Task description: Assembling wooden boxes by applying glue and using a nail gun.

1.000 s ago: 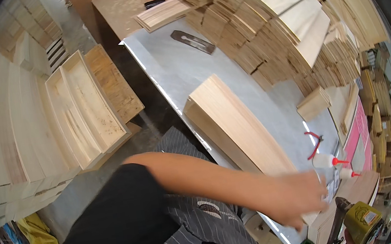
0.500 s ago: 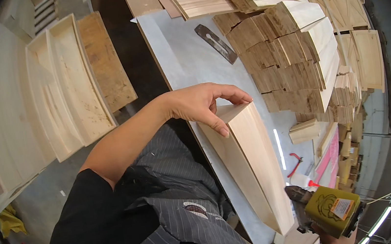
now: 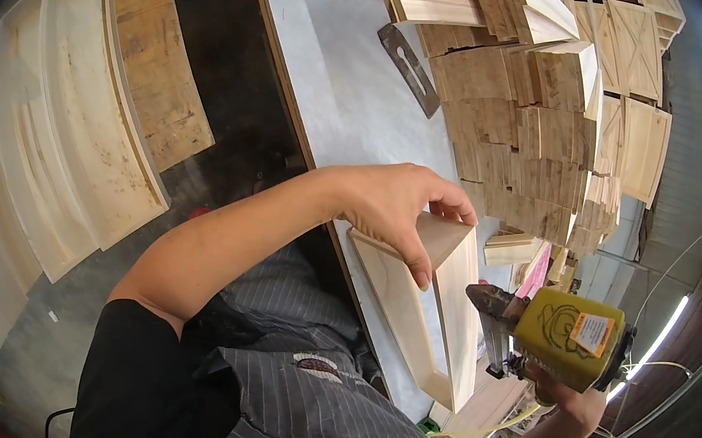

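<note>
A narrow, pale wooden box frame (image 3: 462,320) stands on the worktop in front of me, its hollow inside visible from above. My left hand (image 3: 393,204) reaches across from the left and grips its far end board, thumb on the near side and fingers over the right corner. In my right hand (image 3: 569,407) is an olive-yellow nail gun (image 3: 569,336), my fingers wrapped round its handle. Its dark nose points up and left, close beside the frame's right side board; I cannot tell whether they touch. Part of the right hand is hidden behind the tool.
The grey-white worktop (image 3: 336,70) carries a slotted metal plate (image 3: 409,69) and tall stacks of wooden boards (image 3: 507,127) on the right. Shallow wooden trays (image 3: 94,120) stand to the left beyond a dark gap. A yellowish hose (image 3: 519,417) runs near my right hand.
The nail gun has come up and left, nearer the frame. The frame is turned so that its hollow inside shows. My left hand still holds its far end, and the view has shifted.
</note>
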`<state>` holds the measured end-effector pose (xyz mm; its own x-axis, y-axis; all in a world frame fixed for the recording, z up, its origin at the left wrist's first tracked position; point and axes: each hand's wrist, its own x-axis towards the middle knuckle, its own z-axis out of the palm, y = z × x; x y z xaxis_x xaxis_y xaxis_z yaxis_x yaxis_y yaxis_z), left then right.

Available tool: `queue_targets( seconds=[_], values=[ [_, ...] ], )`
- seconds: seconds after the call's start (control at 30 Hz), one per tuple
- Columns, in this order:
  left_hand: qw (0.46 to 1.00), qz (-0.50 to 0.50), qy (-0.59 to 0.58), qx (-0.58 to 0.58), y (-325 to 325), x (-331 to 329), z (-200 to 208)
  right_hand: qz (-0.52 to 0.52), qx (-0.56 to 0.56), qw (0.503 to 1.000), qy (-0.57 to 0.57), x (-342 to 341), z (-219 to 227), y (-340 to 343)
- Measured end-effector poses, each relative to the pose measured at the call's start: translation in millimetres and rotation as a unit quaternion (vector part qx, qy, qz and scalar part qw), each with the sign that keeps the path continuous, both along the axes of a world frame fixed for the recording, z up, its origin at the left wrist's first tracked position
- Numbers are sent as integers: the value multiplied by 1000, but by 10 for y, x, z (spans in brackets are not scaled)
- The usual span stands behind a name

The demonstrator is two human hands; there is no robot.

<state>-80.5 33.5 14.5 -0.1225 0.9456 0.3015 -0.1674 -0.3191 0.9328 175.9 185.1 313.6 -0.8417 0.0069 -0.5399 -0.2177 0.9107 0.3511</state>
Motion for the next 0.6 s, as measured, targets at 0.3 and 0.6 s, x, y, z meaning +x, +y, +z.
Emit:
queue_targets(
  seconds=[0.3,0.6],
  values=[
    [1000,-9,20,-2,35,-21,-16,-469,-159,855,150,-407,-191,33],
    [999,-21,26,12,102,-39,34,-478,-165,848,160,-598,-259,-5]
  ],
)
